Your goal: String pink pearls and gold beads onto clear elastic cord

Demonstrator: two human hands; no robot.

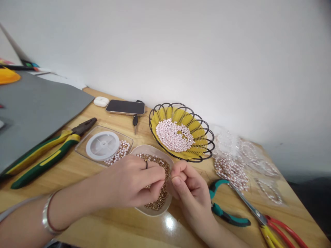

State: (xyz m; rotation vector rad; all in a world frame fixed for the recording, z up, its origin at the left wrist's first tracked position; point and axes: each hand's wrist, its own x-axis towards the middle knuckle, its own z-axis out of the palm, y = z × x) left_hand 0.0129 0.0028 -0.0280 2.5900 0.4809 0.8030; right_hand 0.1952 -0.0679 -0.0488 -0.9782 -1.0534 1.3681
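My left hand (139, 181) is closed in a pinch over a pale dish (147, 210) of small gold beads (157, 203). What its fingertips hold, if anything, is too small to make out. Close by on the right, my right hand (190, 193) also pinches thumb against forefinger at the dish's right rim. Between its fingertips I cannot name anything. Just behind the hands stands a yellow basket (199, 137) with a black looped rim, and pink pearl beads (173, 134) lie in it.
Left are a clear box (84, 146) with a white spool (102, 145) and beads, and green-yellow pliers (54, 148). A phone (126, 107), key (135, 122) and white case (101, 101) lie behind. Right are teal-handled pliers (227, 215), scissors (258, 215) and bead strands (231, 170).
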